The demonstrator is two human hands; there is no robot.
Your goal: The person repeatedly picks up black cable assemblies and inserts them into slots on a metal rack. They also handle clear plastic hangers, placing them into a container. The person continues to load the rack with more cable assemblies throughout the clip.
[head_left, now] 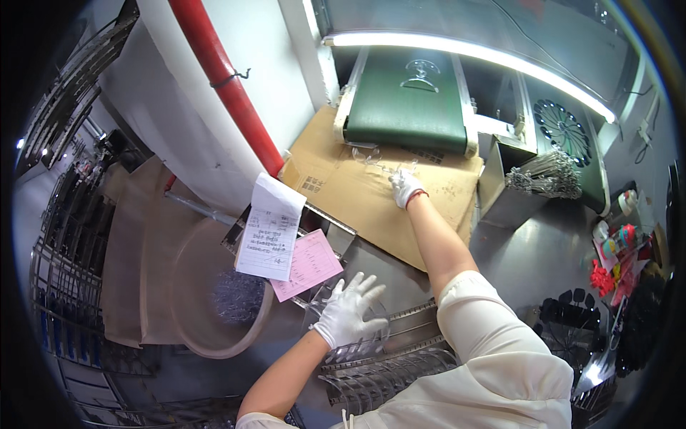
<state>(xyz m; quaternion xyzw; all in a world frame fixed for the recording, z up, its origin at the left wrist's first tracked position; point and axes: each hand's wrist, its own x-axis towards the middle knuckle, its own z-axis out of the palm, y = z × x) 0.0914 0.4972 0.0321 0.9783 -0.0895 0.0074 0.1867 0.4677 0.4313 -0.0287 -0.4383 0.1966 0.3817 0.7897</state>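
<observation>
- The left hand (348,312), in a white glove, lies flat with fingers spread on a stack of clear plastic pieces (361,343), pressing on the top one rather than gripping it.
- The right hand (404,187), also gloved, is stretched far forward, its fingers curled around a small clear plastic piece (386,169) that lies on a sheet of brown cardboard (371,193).
- Just beyond the right hand, the cardboard runs under the end of a green conveyor belt (411,100), with a long lit tube lamp (464,53) above it.
- The surface under both hands is a grey metal worktable (529,250).
- To the left of the left hand, a white paper sheet (269,230) and a pink slip (309,263) hang over the table edge, and a round beige basin (214,286) sits lower.
- Far to the left of the right hand, a red pipe (229,86) runs up a white wall.
- To the right of the right hand stands a metal box of thin rods (547,175).
</observation>
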